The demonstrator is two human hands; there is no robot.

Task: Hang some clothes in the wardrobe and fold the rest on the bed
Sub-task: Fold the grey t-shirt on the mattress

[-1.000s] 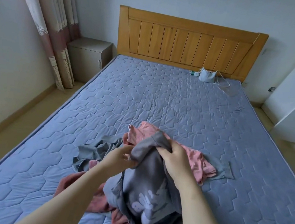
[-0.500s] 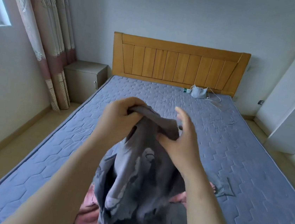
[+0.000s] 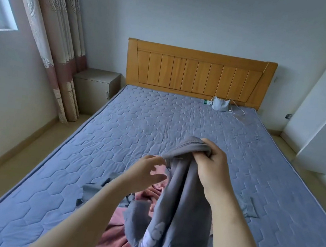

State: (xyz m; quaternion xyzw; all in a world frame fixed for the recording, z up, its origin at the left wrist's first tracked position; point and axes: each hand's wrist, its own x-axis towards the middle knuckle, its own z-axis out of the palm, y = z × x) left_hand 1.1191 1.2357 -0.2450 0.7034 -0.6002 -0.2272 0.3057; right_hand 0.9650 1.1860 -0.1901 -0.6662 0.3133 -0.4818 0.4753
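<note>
Since half a second ago the left hand (image 3: 146, 172) has let go of the grey garment (image 3: 178, 196); its fingers (image 3: 155, 160) are spread, holding nothing, just beside the cloth. The right hand (image 3: 213, 169) grips the bunched top edge, and the garment hangs over the foot end of the bed (image 3: 158, 118). Its lower part, with a pale print, is cut off at the bottom. Pink clothes (image 3: 116, 240) lie beneath, partly hidden by the arms. A small grey bag (image 3: 220, 105) sits by the headboard, contents unseen.
</note>
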